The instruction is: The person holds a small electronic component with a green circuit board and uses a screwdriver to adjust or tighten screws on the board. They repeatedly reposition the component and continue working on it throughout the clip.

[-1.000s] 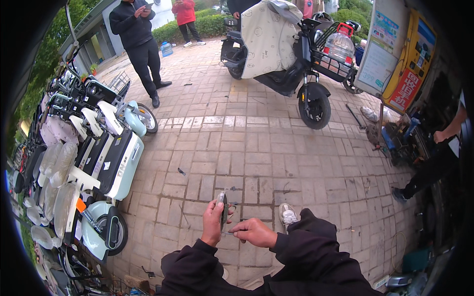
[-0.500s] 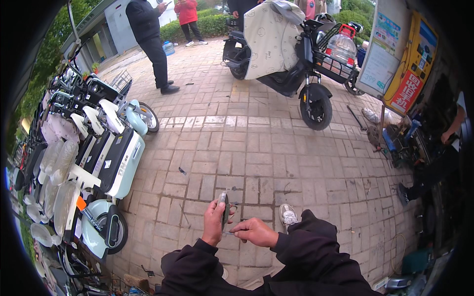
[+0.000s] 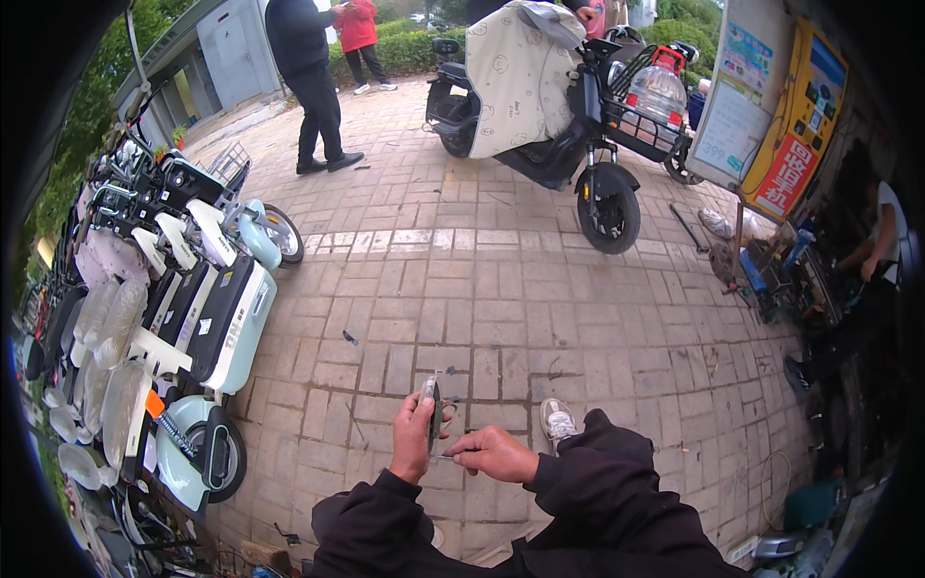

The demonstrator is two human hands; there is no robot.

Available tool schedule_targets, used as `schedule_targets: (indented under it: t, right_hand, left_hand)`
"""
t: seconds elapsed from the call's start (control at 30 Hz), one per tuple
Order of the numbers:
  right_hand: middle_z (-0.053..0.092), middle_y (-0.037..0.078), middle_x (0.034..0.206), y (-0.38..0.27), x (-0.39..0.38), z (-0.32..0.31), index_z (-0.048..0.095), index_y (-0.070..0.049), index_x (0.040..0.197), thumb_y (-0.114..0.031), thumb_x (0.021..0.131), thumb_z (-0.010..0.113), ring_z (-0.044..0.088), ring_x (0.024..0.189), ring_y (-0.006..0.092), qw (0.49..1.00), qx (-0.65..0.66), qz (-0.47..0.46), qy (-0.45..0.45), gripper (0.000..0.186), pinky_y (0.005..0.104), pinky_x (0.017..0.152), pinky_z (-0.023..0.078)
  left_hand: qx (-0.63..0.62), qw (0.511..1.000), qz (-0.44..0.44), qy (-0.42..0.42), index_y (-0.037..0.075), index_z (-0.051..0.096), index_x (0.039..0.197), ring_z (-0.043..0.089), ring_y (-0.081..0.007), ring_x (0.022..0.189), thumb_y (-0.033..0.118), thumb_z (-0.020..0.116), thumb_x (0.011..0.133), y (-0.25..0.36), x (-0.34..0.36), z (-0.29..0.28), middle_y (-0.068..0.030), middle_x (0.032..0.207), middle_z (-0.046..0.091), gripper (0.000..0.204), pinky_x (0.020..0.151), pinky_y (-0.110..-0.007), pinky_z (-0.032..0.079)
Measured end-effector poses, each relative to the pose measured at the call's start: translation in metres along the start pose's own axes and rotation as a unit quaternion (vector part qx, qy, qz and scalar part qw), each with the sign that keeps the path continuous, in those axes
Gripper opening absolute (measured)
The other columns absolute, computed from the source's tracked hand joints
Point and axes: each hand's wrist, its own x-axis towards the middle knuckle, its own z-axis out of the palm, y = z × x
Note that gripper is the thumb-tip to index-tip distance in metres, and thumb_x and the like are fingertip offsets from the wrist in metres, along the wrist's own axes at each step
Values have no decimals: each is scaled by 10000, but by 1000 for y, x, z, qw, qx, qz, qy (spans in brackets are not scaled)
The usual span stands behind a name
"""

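Note:
My left hand (image 3: pixel 412 438) is closed around a flat, dark, rounded object (image 3: pixel 435 397) with a pale edge, which stands upright and is seen nearly edge-on. Its exact kind does not show. In my right hand (image 3: pixel 496 453), thumb and fingers pinch a thin metal rod-like tool (image 3: pixel 442 458). The rod points left, to the lower end of the dark object beside my left palm; whether the two touch is too small to tell. Both hands are low over the brick paving, in front of my knees.
Parked light-blue and white electric scooters (image 3: pixel 231 328) line the left. Ahead stands a black scooter (image 3: pixel 607 207) with a pale cover. A yellow machine (image 3: pixel 798 120) and tools (image 3: pixel 771 265) are at the right. Two people stand far left; another (image 3: pixel 882 236) is at right.
The view has shifted slightly. The person in dark clothes at the back has stepped right, closer to the person in red. My hands keep nearly the same pose, with left fingertips drawn nearer the object.

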Motion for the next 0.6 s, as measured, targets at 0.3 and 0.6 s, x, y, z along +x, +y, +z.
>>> schedule_targets:
  t: [0.3, 0.6]
  right_hand:
    - [726, 69, 787, 7, 2, 0, 762, 42, 1154, -125, 977, 675, 643, 686, 110, 999, 36, 9, -9, 258, 304, 649, 526]
    - [721, 67, 776, 5, 2, -1, 761, 32, 1162, -128, 975, 668, 642, 684, 110, 999, 29, 14, -11, 264, 304, 647, 524]
  left_hand:
    - [3, 1000, 5, -8, 38, 583, 1255, 720, -183, 943, 395, 569, 1056, -2, 0, -1, -113, 1133, 712, 408, 682, -308, 597]
    - [-3, 1000, 5, -7, 38, 581, 1243, 720, -190, 934, 390, 565, 1060, -4, 1, -1, -121, 1127, 713, 397, 672, -308, 597]
